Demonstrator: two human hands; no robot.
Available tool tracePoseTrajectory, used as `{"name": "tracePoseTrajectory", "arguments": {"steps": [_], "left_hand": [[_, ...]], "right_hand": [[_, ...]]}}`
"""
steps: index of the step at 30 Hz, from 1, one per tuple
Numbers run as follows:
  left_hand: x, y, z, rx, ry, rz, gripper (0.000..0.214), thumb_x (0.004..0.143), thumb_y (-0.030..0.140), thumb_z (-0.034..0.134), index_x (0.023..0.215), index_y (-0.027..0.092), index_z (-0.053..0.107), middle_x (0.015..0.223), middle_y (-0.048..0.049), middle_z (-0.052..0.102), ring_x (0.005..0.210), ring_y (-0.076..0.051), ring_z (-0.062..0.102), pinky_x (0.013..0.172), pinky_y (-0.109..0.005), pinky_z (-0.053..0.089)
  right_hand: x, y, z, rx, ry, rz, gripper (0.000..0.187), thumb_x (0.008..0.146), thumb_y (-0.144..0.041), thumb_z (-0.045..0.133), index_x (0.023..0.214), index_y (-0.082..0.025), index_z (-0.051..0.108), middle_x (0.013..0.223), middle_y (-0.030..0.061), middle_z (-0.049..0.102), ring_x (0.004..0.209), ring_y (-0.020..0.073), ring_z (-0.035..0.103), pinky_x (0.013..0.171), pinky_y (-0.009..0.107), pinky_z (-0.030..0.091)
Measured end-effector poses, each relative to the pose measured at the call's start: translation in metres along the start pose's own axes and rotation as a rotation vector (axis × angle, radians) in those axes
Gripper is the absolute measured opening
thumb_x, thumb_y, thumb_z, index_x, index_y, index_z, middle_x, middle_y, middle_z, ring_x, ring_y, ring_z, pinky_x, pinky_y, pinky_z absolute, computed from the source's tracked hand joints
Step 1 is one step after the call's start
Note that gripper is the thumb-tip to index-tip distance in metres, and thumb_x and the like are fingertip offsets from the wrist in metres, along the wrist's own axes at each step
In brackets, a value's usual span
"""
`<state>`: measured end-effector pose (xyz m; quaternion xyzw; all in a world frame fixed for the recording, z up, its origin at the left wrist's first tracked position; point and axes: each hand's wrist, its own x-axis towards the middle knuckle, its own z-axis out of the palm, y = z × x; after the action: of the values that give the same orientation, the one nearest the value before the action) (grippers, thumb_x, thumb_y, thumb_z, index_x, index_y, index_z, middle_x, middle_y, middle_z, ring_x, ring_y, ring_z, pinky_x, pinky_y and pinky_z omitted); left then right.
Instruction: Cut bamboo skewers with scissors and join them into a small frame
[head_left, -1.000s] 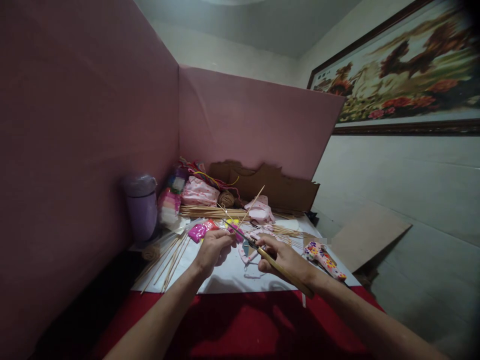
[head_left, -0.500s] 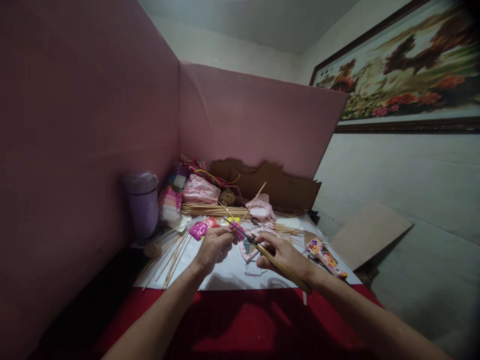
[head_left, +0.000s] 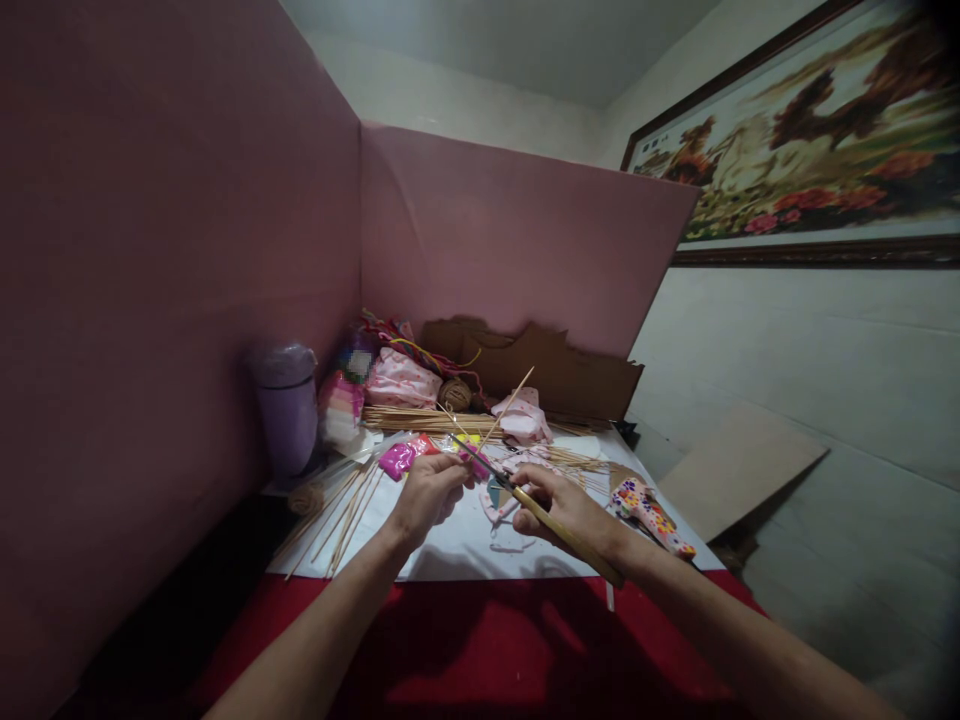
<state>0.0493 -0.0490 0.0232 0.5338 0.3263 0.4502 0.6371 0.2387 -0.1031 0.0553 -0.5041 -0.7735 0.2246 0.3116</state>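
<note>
My left hand is closed in a pinch on thin wooden sticks that cross in a V above the fingertips. The longer one slants up to the right; their lower ends are hidden by my fingers. In my right hand is a pair of scissors with long yellow handles. Its dark, narrow blades point up and left and lie at the sticks, just above my left fingertips. Whether the blades touch the wood I cannot tell. Behind the hands lie bright pink packets and a pink-and-white cloth strip.
Loose wooden sticks lie at the left and a long bundle at the back. A purple bin stands left. A flower-patterned glue gun rests right. Twine, patterned cloth and torn cardboard line the back.
Hardly anything differs. The longer stick's upper tip has shifted very slightly; both hands and the scissors keep their places.
</note>
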Motion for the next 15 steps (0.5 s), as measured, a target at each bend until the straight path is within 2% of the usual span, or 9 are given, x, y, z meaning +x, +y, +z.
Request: {"name": "tracePoseTrajectory", "arguments": {"steps": [6,15], "left_hand": [[0.0011,-0.0005,0.0009,-0.011,0.006,0.021,0.021,0.069,0.033,0.059,0.06,0.014,0.055,0.037,0.0094,0.029,0.031,-0.002,0.02,0.03,-0.016,0.01],[-0.0002,0.004,0.0034,-0.017,0.03,0.012,0.021,0.067,0.033,0.06,0.059,0.014,0.054,0.036,0.0092,0.029,0.031,-0.002,0.021,0.03,-0.016,0.011]], "right_hand": [[0.0004,0.0006,0.0,-0.006,0.001,0.012,0.048,0.065,-0.063,0.063,0.081,-0.018,0.059,0.066,0.0006,0.057,0.061,0.0142,0.049,0.054,0.023,0.036],[0.0035,0.0045,0.0011,-0.008,-0.021,0.008,0.053,0.065,-0.066,0.061,0.087,-0.018,0.058,0.072,0.0024,0.06,0.065,0.0155,0.051,0.057,0.024,0.038]]}}
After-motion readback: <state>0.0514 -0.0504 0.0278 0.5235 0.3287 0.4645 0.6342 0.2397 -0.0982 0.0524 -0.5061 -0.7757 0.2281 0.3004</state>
